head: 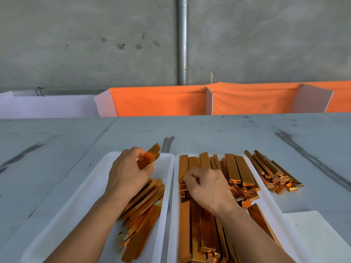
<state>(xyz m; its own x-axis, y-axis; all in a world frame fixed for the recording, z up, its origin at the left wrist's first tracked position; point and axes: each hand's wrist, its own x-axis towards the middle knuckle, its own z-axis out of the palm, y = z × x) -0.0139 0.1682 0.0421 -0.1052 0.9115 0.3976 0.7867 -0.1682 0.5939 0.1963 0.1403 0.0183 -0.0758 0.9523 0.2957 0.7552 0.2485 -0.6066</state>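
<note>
Head view puts your left hand (129,173) at centre left of the frame, fingers and thumb curled round one gold strip (150,156). The strip points up and away from you over the far end of the left tray (95,186). Your right hand (207,186) sits just right of centre, fingers curled down into the heap of strips (239,171) in the right tray (176,168). Whether it pinches one cannot be told, since the knuckles hide the fingertips.

Mind the glossy foil. I judge a strip this thin could slide out of a loose hold, and a hard squeeze would likely crease it. The stack (146,205) in the left tray already fans toward that tray's right rim, so a strip laid crooked may tip pieces over the edge. The right-hand heap lies crossed and tangled. Pulling one out fast could drag its neighbours along. A loose bundle (273,171) lies on the table just right of the right tray, close enough for the two lots to mix.

Both trays rest on a pale grey table (209,133) marked with dark streaks and seams. A white sheet of paper (311,234) lies at the lower right. Behind the table, orange cloth (161,101) hangs across white panels (209,101). Above it is a bare concrete wall (95,44), with a metal pipe (183,44) running up the middle.
</note>
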